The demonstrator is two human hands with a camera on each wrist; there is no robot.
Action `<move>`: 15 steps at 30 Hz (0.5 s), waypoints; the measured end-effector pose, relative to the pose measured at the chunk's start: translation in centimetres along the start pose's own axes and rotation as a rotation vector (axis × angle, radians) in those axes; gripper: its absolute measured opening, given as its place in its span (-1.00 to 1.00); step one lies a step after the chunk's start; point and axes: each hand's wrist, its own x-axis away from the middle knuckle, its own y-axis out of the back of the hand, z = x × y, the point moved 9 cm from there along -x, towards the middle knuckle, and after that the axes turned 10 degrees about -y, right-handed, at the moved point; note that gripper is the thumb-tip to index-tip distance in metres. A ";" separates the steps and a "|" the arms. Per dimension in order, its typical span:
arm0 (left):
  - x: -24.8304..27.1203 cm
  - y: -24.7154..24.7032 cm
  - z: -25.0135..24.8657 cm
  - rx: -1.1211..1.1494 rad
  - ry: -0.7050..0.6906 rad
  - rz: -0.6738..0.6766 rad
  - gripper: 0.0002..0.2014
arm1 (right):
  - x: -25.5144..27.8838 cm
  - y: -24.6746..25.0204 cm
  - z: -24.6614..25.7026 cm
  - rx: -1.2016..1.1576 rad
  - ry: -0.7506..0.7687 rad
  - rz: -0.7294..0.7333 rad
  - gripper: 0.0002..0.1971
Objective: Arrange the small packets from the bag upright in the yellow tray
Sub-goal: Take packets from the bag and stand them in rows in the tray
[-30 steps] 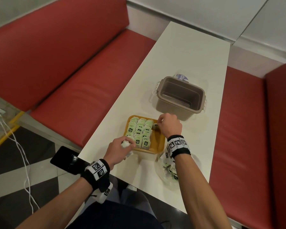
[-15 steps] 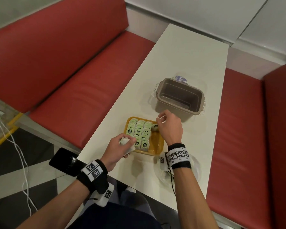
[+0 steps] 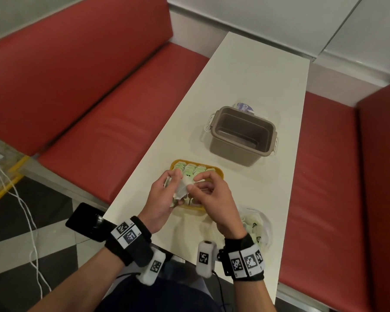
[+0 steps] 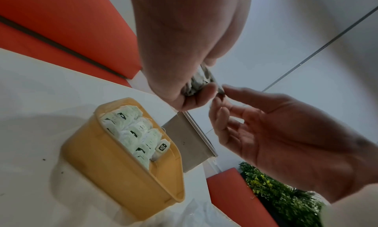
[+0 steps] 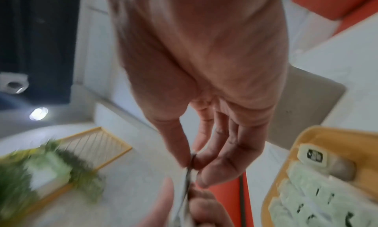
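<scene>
Over the near end of the yellow tray (image 3: 218, 174), my left hand (image 3: 177, 183) grips a small bunch of white packets (image 3: 181, 190). My right hand (image 3: 193, 183) pinches the edge of one packet in that bunch between thumb and index finger. The left wrist view has the bunch (image 4: 197, 83) in my left hand (image 4: 204, 78) and my right hand (image 4: 222, 93) pinching at its side. Pale green packets (image 4: 131, 130) stand upright in rows in the tray (image 4: 122, 174), with empty space on its right side. The clear bag (image 3: 256, 226) with more packets lies behind my right wrist.
An empty brown tub (image 3: 242, 136) stands on the white table (image 3: 257, 75) just beyond the tray, with a small white-and-purple packet (image 3: 243, 106) behind it. Red bench seats (image 3: 113, 122) flank the table. A dark phone (image 3: 83, 221) sits at my left wrist.
My right hand left the tray's far right corner and came back to the left hand. My left hand rose from the tray's near left corner to above the tray, still holding packets.
</scene>
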 end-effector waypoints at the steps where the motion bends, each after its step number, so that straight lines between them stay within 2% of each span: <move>1: 0.0 0.2 0.1 0.011 0.020 -0.002 -0.69 | 0.0 0.4 -0.1 -0.088 -0.015 0.007 -0.77; 4: -0.2 0.8 0.0 -0.011 0.009 0.042 -0.71 | 0.1 1.4 -0.2 -0.383 -0.068 0.051 -0.82; 6: -0.1 0.6 -0.5 -0.093 -0.056 0.142 -0.82 | 0.3 1.5 -0.1 -0.516 -0.127 0.115 -0.81; 7: 0.2 0.1 -0.9 -0.132 -0.092 0.203 -0.78 | 0.4 1.4 -0.2 -0.545 -0.161 0.147 -0.79; 9: 0.4 -0.9 -1.3 -0.184 -0.135 0.293 -0.64 | 0.5 0.9 -0.6 -0.542 -0.229 0.195 -0.79; 10: 0.4 -1.2 -1.4 -0.197 -0.151 0.310 -0.63 | 0.5 0.5 -0.9 -0.526 -0.260 0.212 -0.80; 13: -0.1 -1.2 -1.7 -0.228 -0.186 0.261 -0.79 | 0.4 0.0 -1.7 -0.516 -0.316 0.226 -0.88; 15: -0.3 -0.9 -1.7 -0.252 -0.197 0.208 -0.79 | 0.2 0.5 -1.9 -0.433 -0.299 0.177 -0.88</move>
